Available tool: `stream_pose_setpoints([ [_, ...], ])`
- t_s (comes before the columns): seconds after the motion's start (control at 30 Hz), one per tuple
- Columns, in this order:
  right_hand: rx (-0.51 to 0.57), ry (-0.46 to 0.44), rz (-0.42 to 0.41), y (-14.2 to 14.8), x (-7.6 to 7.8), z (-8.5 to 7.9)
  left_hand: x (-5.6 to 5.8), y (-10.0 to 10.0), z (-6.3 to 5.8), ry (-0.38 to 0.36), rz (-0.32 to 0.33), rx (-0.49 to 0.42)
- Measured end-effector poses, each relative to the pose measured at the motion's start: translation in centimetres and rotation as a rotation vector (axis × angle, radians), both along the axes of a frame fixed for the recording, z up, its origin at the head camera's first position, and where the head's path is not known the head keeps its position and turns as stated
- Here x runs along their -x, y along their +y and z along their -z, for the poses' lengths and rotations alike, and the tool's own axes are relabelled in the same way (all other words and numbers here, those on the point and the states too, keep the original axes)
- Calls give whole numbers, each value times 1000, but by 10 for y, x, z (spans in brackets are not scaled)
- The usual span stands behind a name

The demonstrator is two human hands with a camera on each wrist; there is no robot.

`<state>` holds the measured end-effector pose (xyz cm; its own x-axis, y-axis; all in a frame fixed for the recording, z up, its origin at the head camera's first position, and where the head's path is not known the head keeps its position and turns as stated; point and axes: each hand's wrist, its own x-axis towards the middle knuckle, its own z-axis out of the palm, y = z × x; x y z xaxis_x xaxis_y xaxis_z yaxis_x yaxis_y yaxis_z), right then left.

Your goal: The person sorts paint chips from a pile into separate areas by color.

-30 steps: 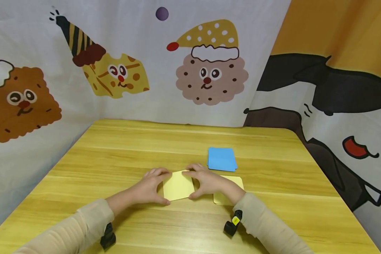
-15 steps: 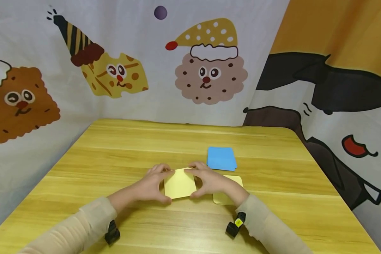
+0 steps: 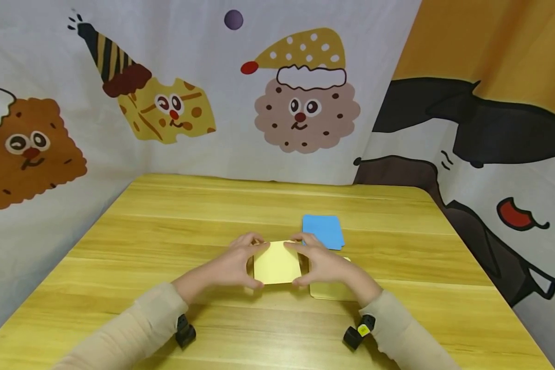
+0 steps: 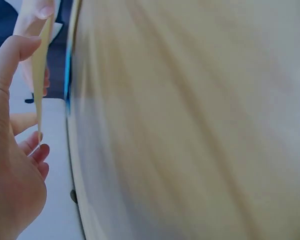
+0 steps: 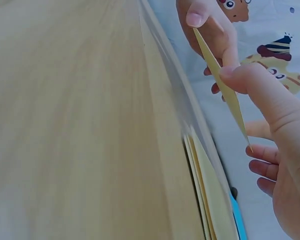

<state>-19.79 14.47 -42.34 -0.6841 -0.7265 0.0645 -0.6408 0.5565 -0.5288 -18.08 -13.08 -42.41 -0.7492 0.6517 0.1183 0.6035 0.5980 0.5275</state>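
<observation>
A square yellow card [image 3: 277, 263] is held up off the table between both hands. My left hand [image 3: 233, 264] pinches its left edge, with the thumb on the near corner and fingers at the far one. On the right edge, my right hand [image 3: 324, 267] grips it the same way. Seen almost edge-on in the right wrist view, the held card [image 5: 232, 102] is thin and stays apart from the tabletop. A pile of yellow cards [image 3: 330, 291] lies below my right hand and wrist, partly covered by them.
Blue cards [image 3: 326, 231] lie slightly fanned behind the right hand on the wooden table [image 3: 203, 205]. Both sleeves have a small black camera at the wrist. A cartoon-printed cloth [image 3: 240, 154] hangs behind the table's far edge.
Both hands have shifted right and away from me with the yellow card, which has risen and turned straighter. It is now nearer to the yellow pile and the blue cards.
</observation>
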Motion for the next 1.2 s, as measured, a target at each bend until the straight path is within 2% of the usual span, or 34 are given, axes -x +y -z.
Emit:
stream_pose_setpoints([
  [0.3,39,53,21,23,-3,-3,8,23,-1,26,37,-18],
  [0.53,64,60,40,41,-8,-6,10,41,-1,32,66,-45],
  [0.8,58,70,59,63,-18,-7,10,63,-2,5,88,-32],
  [1.2,56,72,95,92,-30,-4,8,92,2,24,138,-16],
])
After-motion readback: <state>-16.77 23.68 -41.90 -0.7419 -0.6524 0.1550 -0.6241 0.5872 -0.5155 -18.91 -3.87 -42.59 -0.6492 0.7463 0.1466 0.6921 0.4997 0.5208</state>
